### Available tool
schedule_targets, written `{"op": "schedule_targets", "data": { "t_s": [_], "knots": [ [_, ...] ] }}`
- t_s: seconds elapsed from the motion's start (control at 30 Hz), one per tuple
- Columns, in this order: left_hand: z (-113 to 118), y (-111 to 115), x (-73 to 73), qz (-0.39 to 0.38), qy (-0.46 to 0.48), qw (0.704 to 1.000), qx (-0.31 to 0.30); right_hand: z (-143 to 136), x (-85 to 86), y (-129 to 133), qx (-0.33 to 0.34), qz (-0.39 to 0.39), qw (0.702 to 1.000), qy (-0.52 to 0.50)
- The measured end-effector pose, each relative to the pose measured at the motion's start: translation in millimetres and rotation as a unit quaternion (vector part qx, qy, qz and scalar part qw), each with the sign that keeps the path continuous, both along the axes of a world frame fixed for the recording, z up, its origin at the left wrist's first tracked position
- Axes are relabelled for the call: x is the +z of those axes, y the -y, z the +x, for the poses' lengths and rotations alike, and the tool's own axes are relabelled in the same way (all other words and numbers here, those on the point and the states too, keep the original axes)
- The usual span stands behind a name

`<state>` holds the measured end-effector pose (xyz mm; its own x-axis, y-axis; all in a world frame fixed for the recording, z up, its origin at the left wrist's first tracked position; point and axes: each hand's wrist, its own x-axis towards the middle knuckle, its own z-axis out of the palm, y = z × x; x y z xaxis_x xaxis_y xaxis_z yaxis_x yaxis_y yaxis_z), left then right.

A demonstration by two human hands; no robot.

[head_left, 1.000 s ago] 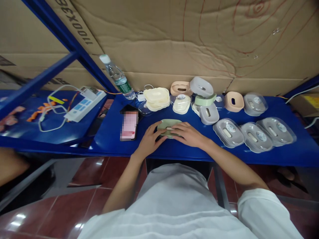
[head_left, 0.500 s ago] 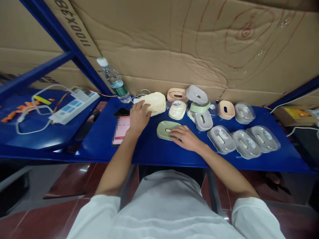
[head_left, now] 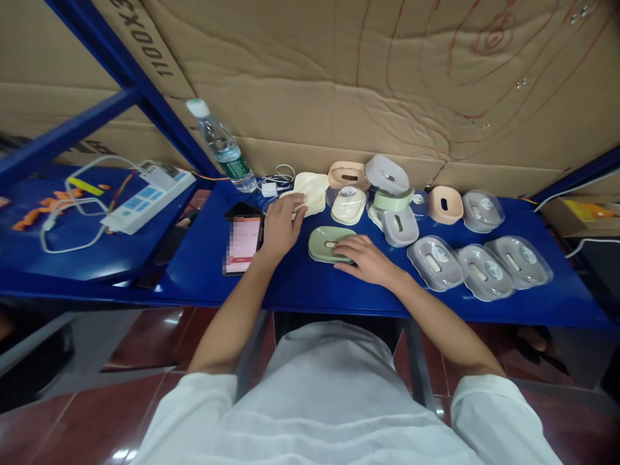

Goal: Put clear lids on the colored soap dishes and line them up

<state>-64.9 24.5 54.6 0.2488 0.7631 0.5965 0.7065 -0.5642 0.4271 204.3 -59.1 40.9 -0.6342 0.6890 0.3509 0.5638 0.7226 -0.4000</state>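
Observation:
A green oval dish (head_left: 322,244) with a pale slot in its middle lies on the blue table. My right hand (head_left: 362,259) is closed on its right end, fingertips over the rim near the slot. At the back left, two or more thin cream trays (head_left: 312,186) overlap. My left hand (head_left: 283,226) reaches over the nearest cream one, its thumb and fingers closed about the edge; part of that tray is hidden beneath the hand. Just behind the green dish sits a cream dish under a clear lid (head_left: 349,203).
Several grey dishes with clear lids (head_left: 434,263) fill the right side. Peach shells (head_left: 445,205), a green ring (head_left: 393,199) and a grey shell (head_left: 386,173) stand at the back. On the left are a phone (head_left: 245,242), a water bottle (head_left: 227,155) and a white charger (head_left: 269,188).
The cream trays, stacked together before, are now spread apart, with one nearer my left hand. My left hand has drawn slightly forward. My right hand stays on the green dish; the view has shifted slightly.

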Motion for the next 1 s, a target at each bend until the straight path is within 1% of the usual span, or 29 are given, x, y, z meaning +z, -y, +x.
{"op": "schedule_targets", "data": {
  "t_s": [0.17,0.33,0.53,0.67,0.77,0.9,0.97,1.0],
  "knots": [
    [-1,-4,-2.1,-0.011,-0.058,0.998,0.013,2,-2.8,-1,0.007,-0.001,1.000,0.011],
    [-1,-5,-4.4,-0.016,-0.085,0.996,0.024,2,-2.7,-1,0.010,0.012,1.000,0.015],
    [2,-2,-3.5,-0.045,-0.115,0.992,0.025,1,-4.5,-1,0.011,0.028,0.999,0.018],
    [2,-1,-3.1,-0.072,-0.135,0.988,0.020,1,-5.9,-2,0.010,0.023,1.000,0.013],
    [1,-1,-2.3,-0.079,-0.129,0.988,0.027,0,-3.7,-2,0.006,0.011,1.000,0.008],
    [-3,-2,-1.5,-0.066,-0.106,0.991,0.043,1,2.8,2,0.002,-0.006,1.000,-0.003],
    [-4,-3,-2.5,-0.061,-0.091,0.992,0.055,3,6.0,0,-0.022,-0.004,1.000,-0.010],
    [-5,-4,-3.4,-0.062,-0.081,0.993,0.062,4,7.5,-2,-0.050,0.003,0.999,-0.011]
  ]
}}
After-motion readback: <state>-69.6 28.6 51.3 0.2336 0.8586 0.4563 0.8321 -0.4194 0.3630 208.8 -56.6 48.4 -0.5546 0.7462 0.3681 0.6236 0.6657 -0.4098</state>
